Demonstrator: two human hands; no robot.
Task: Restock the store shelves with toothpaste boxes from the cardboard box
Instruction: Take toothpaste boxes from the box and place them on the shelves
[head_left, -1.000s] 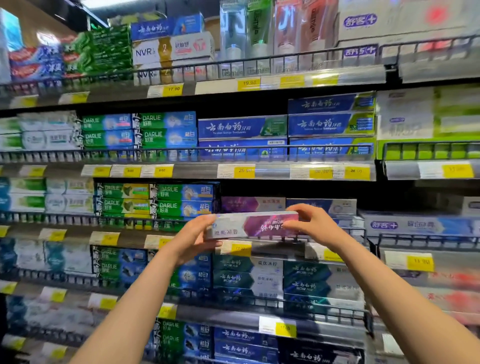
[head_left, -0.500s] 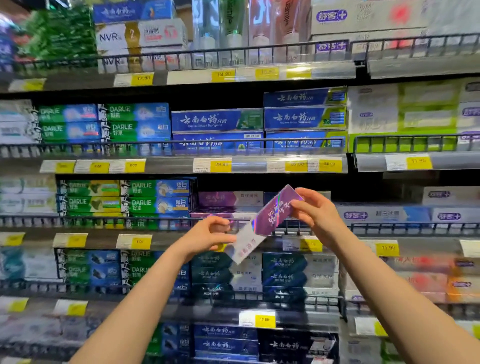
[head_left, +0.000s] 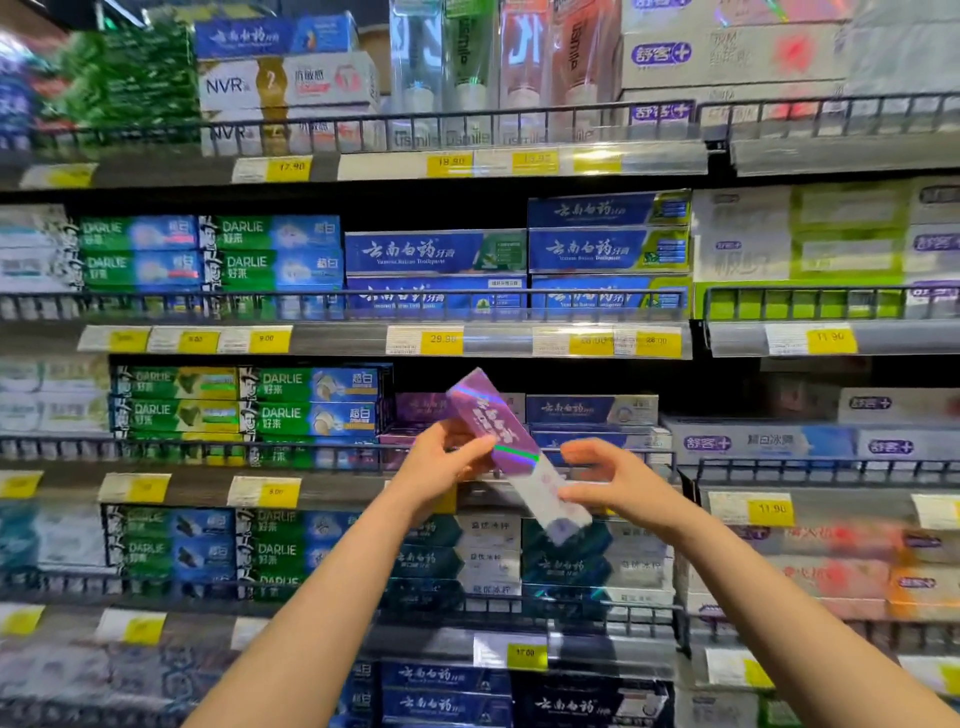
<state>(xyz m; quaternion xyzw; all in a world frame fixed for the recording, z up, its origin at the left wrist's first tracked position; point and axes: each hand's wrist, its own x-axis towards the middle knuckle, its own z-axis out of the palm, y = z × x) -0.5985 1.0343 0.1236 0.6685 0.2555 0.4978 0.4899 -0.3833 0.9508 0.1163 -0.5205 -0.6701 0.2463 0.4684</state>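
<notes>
Before the third shelf | purple toothpaste box (head_left: 498, 441) tilted, held mid-air | left hand (head_left: 441, 460) grips its upper part | right hand (head_left: 608, 480) pinches its lower white end | advice: level it, then slide onto the purple stack (head_left: 415, 410).

DARLIE on green boxes (head_left: 270, 252)

Both my forearms are reaching up to centre frame; my left hand (head_left: 441, 457) and right hand (head_left: 613, 478) are curling, fingers pinching.
</notes>
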